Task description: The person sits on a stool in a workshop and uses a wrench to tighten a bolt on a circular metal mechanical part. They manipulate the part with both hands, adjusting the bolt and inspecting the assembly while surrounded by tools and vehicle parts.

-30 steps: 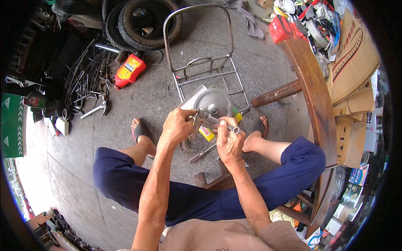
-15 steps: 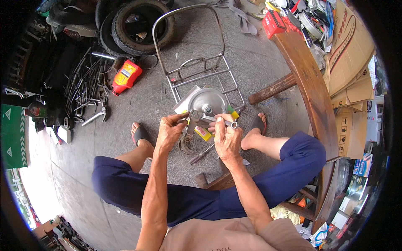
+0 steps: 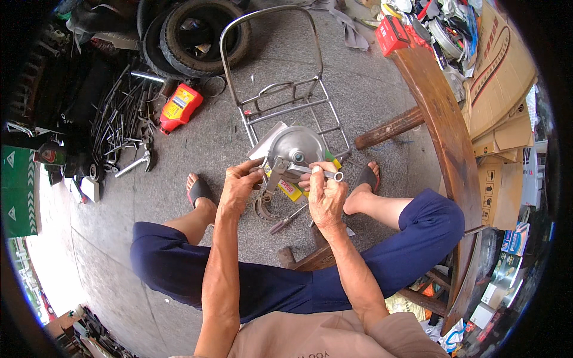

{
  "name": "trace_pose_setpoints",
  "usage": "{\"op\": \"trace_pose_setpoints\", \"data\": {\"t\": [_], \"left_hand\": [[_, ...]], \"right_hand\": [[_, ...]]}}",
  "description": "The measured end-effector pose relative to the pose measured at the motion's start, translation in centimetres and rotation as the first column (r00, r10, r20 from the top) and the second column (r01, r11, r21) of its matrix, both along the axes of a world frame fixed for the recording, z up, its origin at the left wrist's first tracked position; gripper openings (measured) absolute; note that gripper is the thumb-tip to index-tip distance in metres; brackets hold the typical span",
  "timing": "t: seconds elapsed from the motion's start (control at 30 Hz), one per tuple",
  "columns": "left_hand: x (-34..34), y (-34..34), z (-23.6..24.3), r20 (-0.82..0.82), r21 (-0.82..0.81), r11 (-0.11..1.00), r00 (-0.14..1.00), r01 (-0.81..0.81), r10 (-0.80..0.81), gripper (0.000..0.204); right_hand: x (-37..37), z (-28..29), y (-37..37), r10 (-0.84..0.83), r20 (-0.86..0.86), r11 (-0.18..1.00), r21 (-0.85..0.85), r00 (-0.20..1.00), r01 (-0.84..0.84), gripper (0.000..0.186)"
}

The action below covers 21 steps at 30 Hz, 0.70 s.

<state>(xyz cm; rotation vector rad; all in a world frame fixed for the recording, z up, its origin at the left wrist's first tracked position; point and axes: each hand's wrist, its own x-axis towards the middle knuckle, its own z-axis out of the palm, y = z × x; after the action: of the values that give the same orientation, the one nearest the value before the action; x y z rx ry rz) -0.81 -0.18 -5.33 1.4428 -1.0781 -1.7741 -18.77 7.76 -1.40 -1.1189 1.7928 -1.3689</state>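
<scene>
The person wears dark navy-blue trousers (image 3: 412, 238), the legs rolled or cut off at about the knee, so the shins below are bare. The cloth is plain, with soft folds across the thighs. On each foot sits a dark open sandal, the left sandal (image 3: 199, 190) and the right sandal (image 3: 366, 176), each with a broad strap across the foot and the toes showing. At the lower edge a light tan shirt (image 3: 322, 337) shows, its short sleeves ending above the elbows, with faint printed lettering on the chest. Both forearms are bare, with no watch or ring in view on the left hand (image 3: 239, 190) or the right hand (image 3: 327, 200).
</scene>
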Motion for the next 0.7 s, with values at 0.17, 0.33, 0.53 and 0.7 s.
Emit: {"op": "trace_pose_setpoints", "data": {"t": [0.17, 0.33, 0.53, 0.7], "left_hand": [[-0.2, 0.0, 1.7, 0.218, 0.031, 0.999, 0.976, 0.006, -0.012, 0.033], [-1.4, 0.3, 2.5, 0.586, -0.181, 0.930, 0.794, 0.321, -0.160, 0.036], [-2.7, -0.4, 5.3, 0.682, -0.275, 0.859, 0.718, 0.431, -0.142, 0.033], [-3.0, -1.6, 5.9, 0.776, -0.254, 0.789, 0.605, 0.559, -0.179, 0.032]], "right_hand": [[0.0, -0.2, 0.1, 0.019, -0.073, 1.000, 0.000, 0.997, -0.019, 0.026], [0.0, -0.4, 0.1, 0.028, -0.067, 1.000, 0.000, 0.997, -0.028, 0.025], [-0.1, -0.6, 0.1, 0.050, -0.167, 0.999, 0.000, 0.985, -0.051, 0.023], [-0.1, -0.8, 0.1, 0.047, -0.191, 0.999, 0.018, 0.981, -0.044, 0.022]]}}
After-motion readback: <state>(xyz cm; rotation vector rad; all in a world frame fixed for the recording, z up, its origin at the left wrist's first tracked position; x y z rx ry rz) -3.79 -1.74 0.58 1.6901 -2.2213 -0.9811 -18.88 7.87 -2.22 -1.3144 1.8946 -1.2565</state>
